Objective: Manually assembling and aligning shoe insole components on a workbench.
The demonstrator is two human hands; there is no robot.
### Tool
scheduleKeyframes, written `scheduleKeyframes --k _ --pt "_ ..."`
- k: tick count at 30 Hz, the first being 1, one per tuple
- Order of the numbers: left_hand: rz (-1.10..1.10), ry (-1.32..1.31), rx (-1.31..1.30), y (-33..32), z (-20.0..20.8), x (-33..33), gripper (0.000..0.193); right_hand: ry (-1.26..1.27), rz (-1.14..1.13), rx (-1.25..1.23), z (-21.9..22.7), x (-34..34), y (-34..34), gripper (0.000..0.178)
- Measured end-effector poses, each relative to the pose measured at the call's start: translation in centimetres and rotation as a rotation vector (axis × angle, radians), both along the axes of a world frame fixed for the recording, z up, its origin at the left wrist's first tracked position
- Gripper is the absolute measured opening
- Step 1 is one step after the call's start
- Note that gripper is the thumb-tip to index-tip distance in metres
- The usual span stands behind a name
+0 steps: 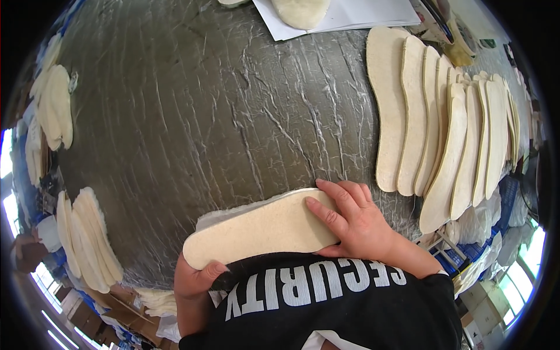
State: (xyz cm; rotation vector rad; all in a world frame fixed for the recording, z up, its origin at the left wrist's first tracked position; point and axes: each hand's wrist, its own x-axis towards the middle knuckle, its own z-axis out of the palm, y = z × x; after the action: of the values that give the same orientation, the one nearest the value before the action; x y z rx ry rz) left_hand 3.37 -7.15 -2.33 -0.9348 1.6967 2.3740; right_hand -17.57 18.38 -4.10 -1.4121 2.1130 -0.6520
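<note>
Your black shirt [361,303] is closest, and just past it is the cream insole [262,228] in your two hands. It lies sideways, smooth face up, by the near edge of the table [192,116]. You can see a fluffy white layer [233,214] poking out along its far side (I can't tell if the two are stuck together). Your left hand [192,281] has its grip around the left end, thumb bent over the top. Your right hand [359,224] has its grip on the other end, with one fingertip on the face and more fingers at the far edge.

To do this part well, I think you should hold both ends level so the middle does not sag. Use a soft pinch, as the insole looks easy to bend or dent. Check the far side, where the white bit shows most near the left end, and nudge it straight if the edges should match. Give yourself room from the long row of insoles [389,116] on the right, since they lean on each other and could slide if your elbow bumps them.
</note>
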Motion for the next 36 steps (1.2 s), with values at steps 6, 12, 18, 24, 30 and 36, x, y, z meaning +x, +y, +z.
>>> scheduleKeyframes --k 6,12,18,24,30,36 --pt "-0.215 -0.027 -0.091 -0.2 0.3 -1.0 0.055 0.001 0.009 -0.027 -0.4 0.0 0.1 0.090" --pt "-0.278 0.096 -0.326 0.4 0.7 -1.7 0.050 0.057 0.010 -0.040 -0.4 0.2 0.3 0.091" --pt "-0.013 -0.044 -0.140 1.3 0.1 -1.8 0.052 -0.055 0.002 -0.083 0.0 -1.2 -0.3 0.108" --pt "0.166 -0.106 0.127 -0.1 0.4 -3.9 0.055 -0.266 0.019 -0.157 -0.4 -3.5 0.1 0.104" --pt "0.233 -0.122 0.267 -1.3 0.1 -5.3 0.057 -0.227 0.078 -0.201 -0.5 -4.4 -0.1 0.091" --pt "0.259 -0.073 0.364 -1.9 0.3 -6.5 0.054 -0.342 0.053 -0.177 -1.5 -4.8 0.3 0.086"
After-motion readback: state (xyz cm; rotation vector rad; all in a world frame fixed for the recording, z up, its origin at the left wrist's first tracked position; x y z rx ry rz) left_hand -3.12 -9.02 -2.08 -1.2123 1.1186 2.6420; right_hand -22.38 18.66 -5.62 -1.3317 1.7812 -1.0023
